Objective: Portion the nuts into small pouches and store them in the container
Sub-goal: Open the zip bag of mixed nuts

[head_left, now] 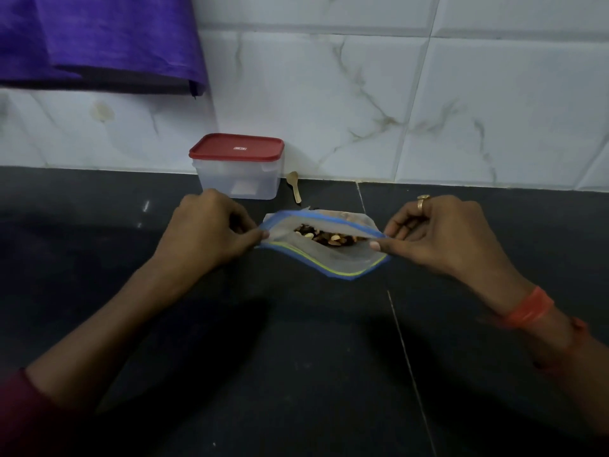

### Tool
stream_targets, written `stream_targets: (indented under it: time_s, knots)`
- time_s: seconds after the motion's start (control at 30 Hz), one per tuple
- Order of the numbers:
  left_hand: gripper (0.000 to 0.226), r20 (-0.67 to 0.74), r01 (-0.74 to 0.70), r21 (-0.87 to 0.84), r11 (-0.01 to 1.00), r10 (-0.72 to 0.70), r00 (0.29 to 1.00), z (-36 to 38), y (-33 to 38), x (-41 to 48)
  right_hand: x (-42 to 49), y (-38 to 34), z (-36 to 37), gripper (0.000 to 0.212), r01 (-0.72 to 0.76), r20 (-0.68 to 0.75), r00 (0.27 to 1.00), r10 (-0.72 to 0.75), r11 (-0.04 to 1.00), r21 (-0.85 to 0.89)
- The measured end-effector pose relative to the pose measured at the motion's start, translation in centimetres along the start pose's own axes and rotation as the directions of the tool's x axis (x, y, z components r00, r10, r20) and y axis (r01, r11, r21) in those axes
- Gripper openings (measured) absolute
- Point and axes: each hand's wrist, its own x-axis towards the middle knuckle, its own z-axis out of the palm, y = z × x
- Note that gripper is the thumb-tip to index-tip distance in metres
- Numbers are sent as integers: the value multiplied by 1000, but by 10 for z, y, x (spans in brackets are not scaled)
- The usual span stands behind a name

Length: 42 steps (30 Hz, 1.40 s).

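Your container (238, 181) has a clear body under a red lid (236, 147). Your pouch (342, 258) is clear with blue and yellow-green stripes; its nuts (329, 238) are brown and cream. The counter (296, 357) is black, the tiles (329, 103) white with grey-brown veins.

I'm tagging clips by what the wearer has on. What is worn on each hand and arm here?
The left hand shows no jewellery, and a dark maroon sleeve covers that arm's upper part at the lower left edge of the view. The right hand wears a gold-coloured ring, and an orange-red band circles its wrist. Something reddish just past the band is too blurred to identify.
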Motion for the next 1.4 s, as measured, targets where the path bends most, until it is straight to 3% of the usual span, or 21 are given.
stream_targets:
  time_s: [0.13,0.23,0.3,0.4,0.5,0.57,0.63,0.83,0.97,1.13,1.23,1.3,1.4]
  knots:
    - [13,-40,103,-387,916,-128,991,2,11,7,9,-9,1,16,25,-106,994,-10,990,140]
    - [17,-37,119,-553,824,-167,985,5,21,18,22,-15,3,10,59,-169,985,-29,982,179]
    - [19,-14,140,-680,720,-204,979,6,28,29,33,-18,6,11,47,-197,980,-6,979,200]
    - [22,102,236,-821,519,-273,957,7,37,48,54,-19,9,13,-95,-134,979,156,921,378]
    - [18,250,352,-887,299,-331,910,8,42,64,73,-18,12,20,-311,80,933,351,673,671]
    - [17,311,423,-868,260,-382,871,10,41,71,81,-14,15,24,-429,257,870,420,390,814]
    - [20,369,474,-857,200,-403,837,12,37,77,87,-8,15,25,-503,394,820,415,195,842]
    - [20,526,523,-848,-85,-254,811,11,35,78,89,2,15,19,-538,522,789,325,-45,842]
    - [21,505,501,-861,-88,-264,822,8,32,79,89,4,13,26,-495,457,805,379,1,869]
    - [17,431,461,-886,50,-276,859,3,28,81,85,7,4,9,-424,326,892,313,330,844]
    - [36,404,436,-898,60,-278,871,3,32,82,85,4,1,4,-360,231,921,313,463,810]
    - [38,405,431,-902,32,-283,869,5,34,81,86,3,2,6,-360,224,920,322,466,808]
    - [18,441,456,-890,-13,-283,852,11,36,82,85,-2,8,7,-405,290,902,318,397,823]
